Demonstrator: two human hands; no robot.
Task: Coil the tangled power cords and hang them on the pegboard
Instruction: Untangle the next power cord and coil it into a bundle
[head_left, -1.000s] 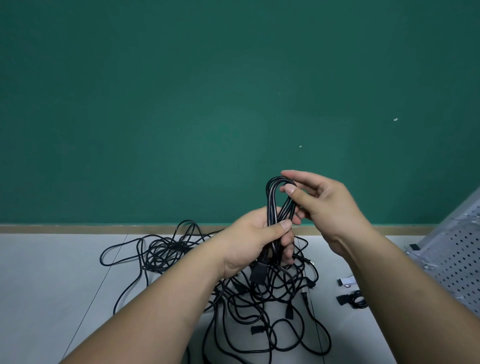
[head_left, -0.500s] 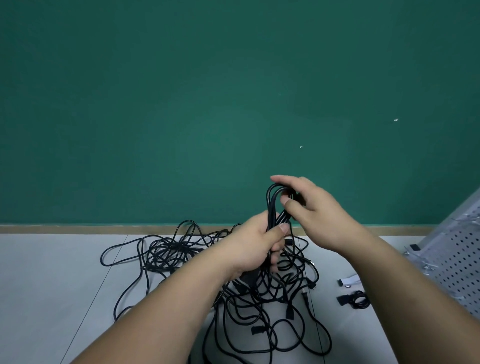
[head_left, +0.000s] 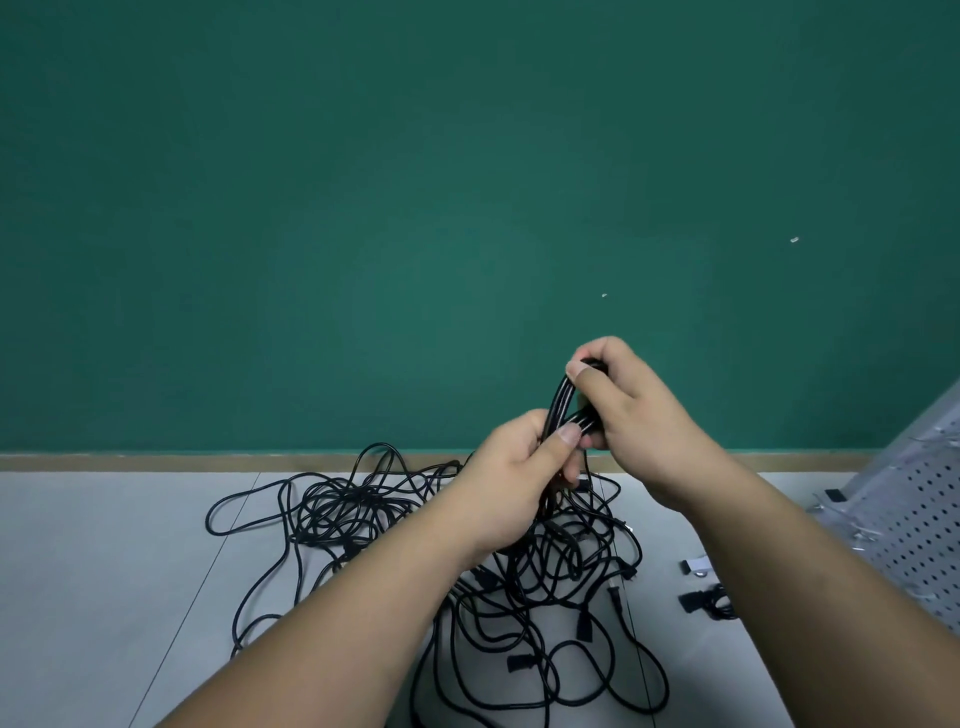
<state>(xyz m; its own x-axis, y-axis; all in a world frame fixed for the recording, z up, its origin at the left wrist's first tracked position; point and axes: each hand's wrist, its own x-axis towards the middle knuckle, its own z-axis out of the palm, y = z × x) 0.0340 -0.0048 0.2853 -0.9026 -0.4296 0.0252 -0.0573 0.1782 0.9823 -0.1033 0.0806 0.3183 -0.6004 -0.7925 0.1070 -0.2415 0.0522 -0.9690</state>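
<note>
Gripping left hand (head_left: 511, 483): fingers and thumb are curled round the lower part of the looped cord bundle (head_left: 563, 405), with the thumb pressed across the strands.
Right hand (head_left: 639, 410): clamped on the top bend of the same bundle, thumb over the crown of the loop and fingers wrapped behind it.
Looped cord bundle: black, several strands side by side, held upright in the air between both hands above the heap; its lower end is hidden behind the left hand.
Tangled cords (head_left: 519, 587): a black heap on the grey floor (head_left: 104, 571), spreading left of and nearer than the hands, with several plugs showing on its right side.
Pegboard (head_left: 919, 525): a grey perforated panel leaning at the right edge, well apart from the hands.
Small black coil (head_left: 709, 603): on the floor right of the heap, near the pegboard, with a white piece (head_left: 696, 566) just beyond it.
Green wall (head_left: 415, 208): fills the far side.
</note>
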